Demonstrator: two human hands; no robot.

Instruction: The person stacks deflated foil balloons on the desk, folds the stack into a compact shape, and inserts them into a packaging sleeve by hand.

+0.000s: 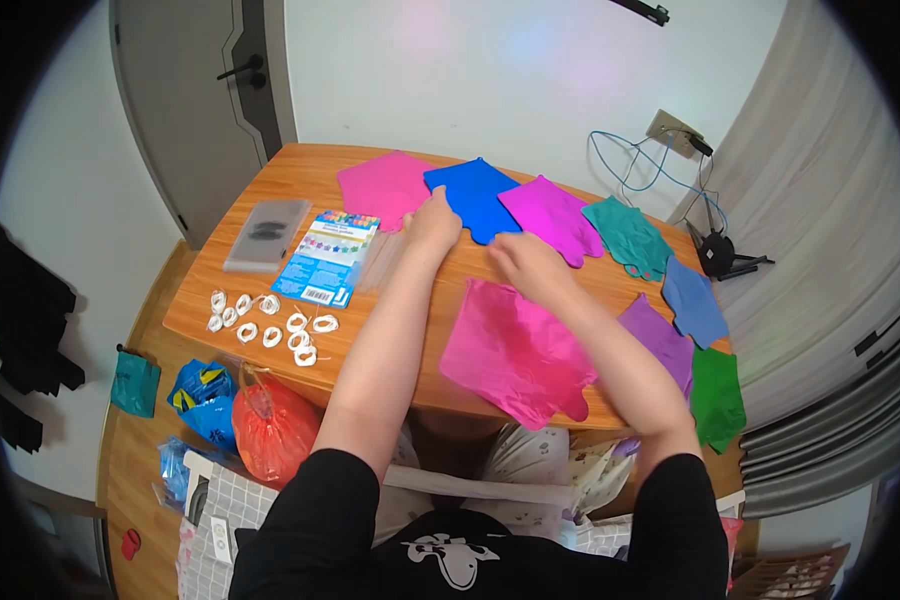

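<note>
A flat blue foil balloon (482, 195) lies at the far middle of the wooden table. My left hand (434, 222) is closed at its left edge, index finger laid against it. My right hand (532, 266) has its fingers bent in at the blue balloon's lower corner; the fingertips partly hide what they pinch. Beneath my right forearm a flat hot-pink foil balloon (510, 350) rests near the front edge. To the left of the blue one lies a pink balloon (382, 182), to its right a magenta one (555, 215).
Along the right run teal (628, 235), slate-blue (692, 300), purple (658, 338) and green (718, 398) balloons. On the left are a printed package (315, 265), a clear bag (270, 222), clear straws (378, 268) and several white string coils (272, 336). A black router (716, 254) stands behind.
</note>
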